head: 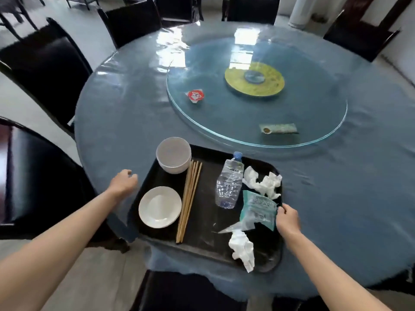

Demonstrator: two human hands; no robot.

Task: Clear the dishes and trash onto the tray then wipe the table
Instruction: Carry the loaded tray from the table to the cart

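Observation:
A black tray (202, 243) lies at the near edge of the round blue table (125, 122). On it are stacked white bowls (174, 154), a white saucer (160, 206), wooden chopsticks (189, 198), a crushed clear water bottle (229, 182), two crumpled white tissues (265, 184) (243, 249) and a teal plastic wrapper (258, 208). My right hand (288, 218) pinches the wrapper's right edge over the tray. My left hand (123, 181) hovers loosely curled just left of the tray, holding nothing. On the glass turntable (314, 113) lie a red-lidded small cup (195, 96) and a green packet (279, 128).
Black chairs (51, 70) stand around the table, one close on the left and another (186, 290) directly below the tray. A yellow disc (233, 81) sits at the turntable's centre. The tablecloth is covered with shiny clear plastic.

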